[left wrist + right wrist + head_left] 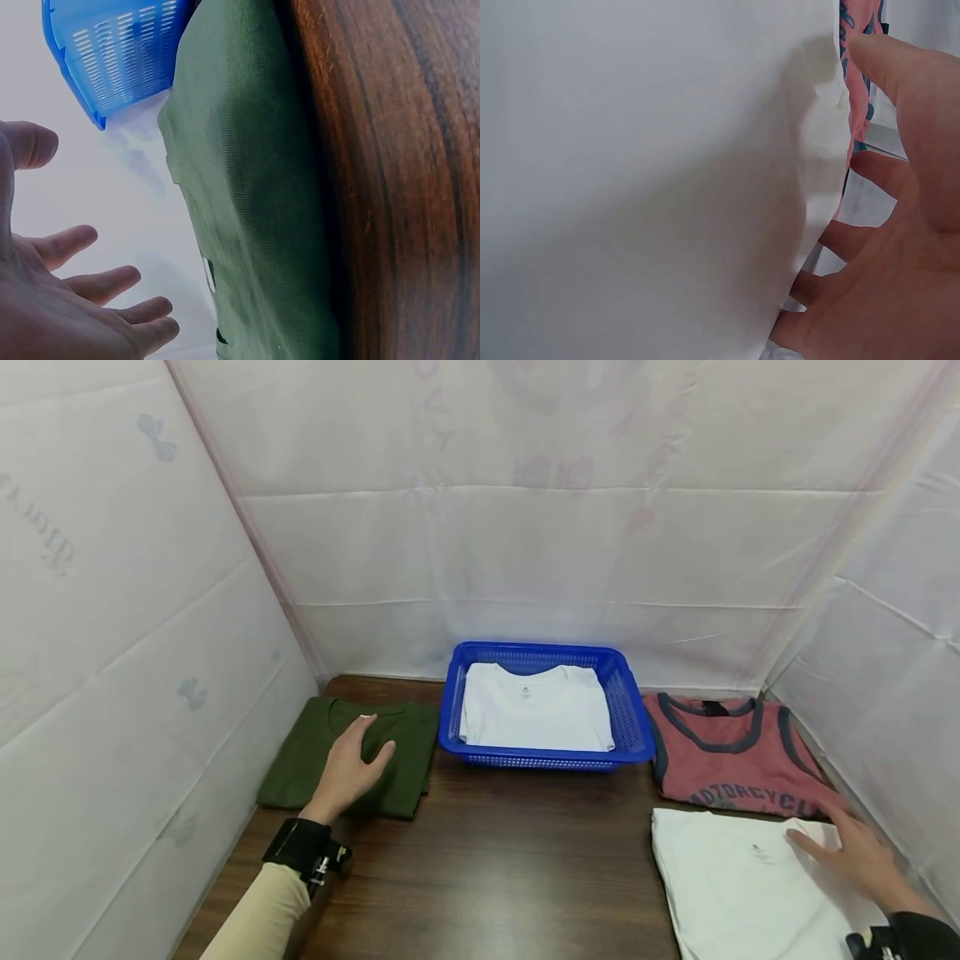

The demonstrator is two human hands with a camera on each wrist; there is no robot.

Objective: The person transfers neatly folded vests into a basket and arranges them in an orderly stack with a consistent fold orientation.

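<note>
My left hand (349, 774) hovers over a folded dark green shirt (307, 764) on the left, thumb and fingers spread with nothing held. The left wrist view shows a gap between those fingers and the green fabric (247, 172). At the right, my right hand (862, 858) is over the far right part of a folded white shirt (735, 885). Its fingers are spread and reach just past the collar edge. In the right wrist view, the fingertips (832, 238) overlap the border of the white cloth (645, 150).
Between the hands, toward the back, a blue plastic basket (555, 758) holds another folded white shirt (536, 710). A folded red shirt (727, 768) with dark trim and lettering lies behind the right white shirt. White sheets (540, 552) enclose the brown wooden table (517, 860).
</note>
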